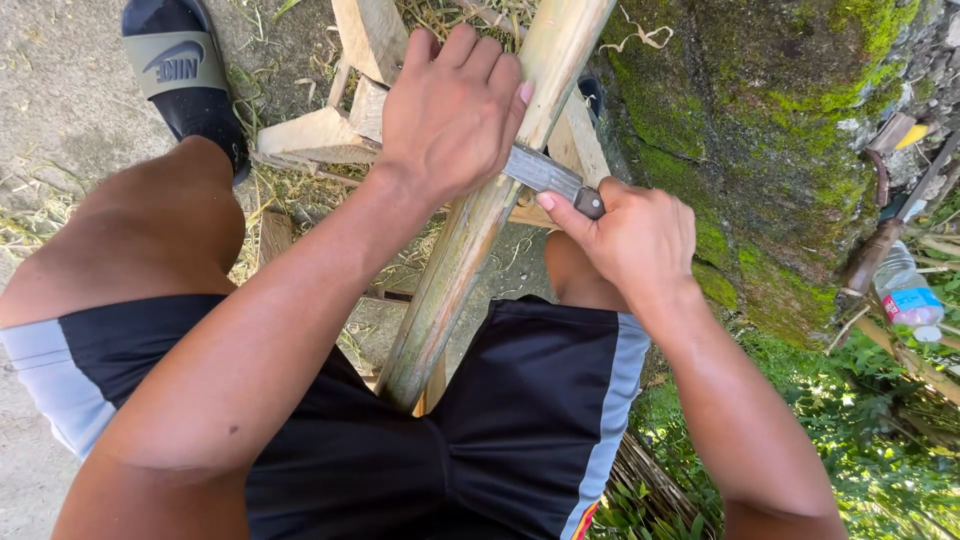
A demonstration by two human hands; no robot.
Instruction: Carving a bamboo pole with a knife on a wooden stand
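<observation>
The person wore loose black athletic shorts of smooth fabric (520, 420) with a broad pale grey stripe running down the outer side of each leg; on the right leg the stripe ended at the hem in a small patch of red and yellow. The arms were bare from the elbow down, with no sleeves, watch, rings or gloves on the left hand (450, 110) or the right hand (630, 235). The fingernails were short and unpainted. Both knees were uncovered below the shorts. On the left foot sat a black slide sandal with a wide olive-green strap (180, 65) bearing a dark printed mark.
</observation>
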